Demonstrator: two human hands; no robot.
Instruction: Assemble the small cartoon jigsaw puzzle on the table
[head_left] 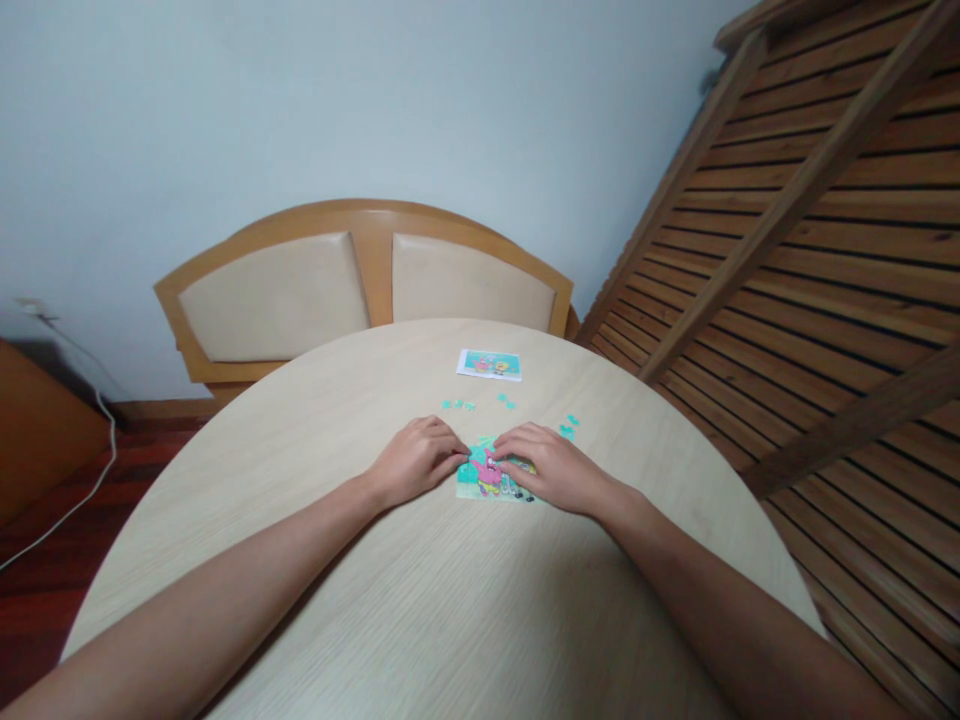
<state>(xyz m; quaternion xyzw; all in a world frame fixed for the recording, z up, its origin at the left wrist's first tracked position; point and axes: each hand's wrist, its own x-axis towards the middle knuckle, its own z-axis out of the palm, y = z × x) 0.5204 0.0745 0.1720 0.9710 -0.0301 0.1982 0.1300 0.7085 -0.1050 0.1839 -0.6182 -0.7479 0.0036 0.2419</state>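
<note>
A partly assembled jigsaw puzzle (487, 487) lies flat on the round table, showing a pink cartoon starfish on a turquoise ground. At its upper left edge, my left hand (421, 462) has thumb and fingers closed in a pinch on the puzzle's border. My right hand (553, 468) lies over the puzzle's right part and hides much of it. Its thumb and index fingertip come together near the starfish's head; whatever is between them is too small to make out. Loose turquoise puzzle pieces (568, 430) lie just beyond my right hand.
More loose pieces (459, 405) lie beyond the puzzle, with two others (506, 401) to their right. A picture card (490, 365) rests near the far edge of the pale table (360, 620). Behind stands a padded headboard (375, 215); slatted wood (817, 230) leans on the right.
</note>
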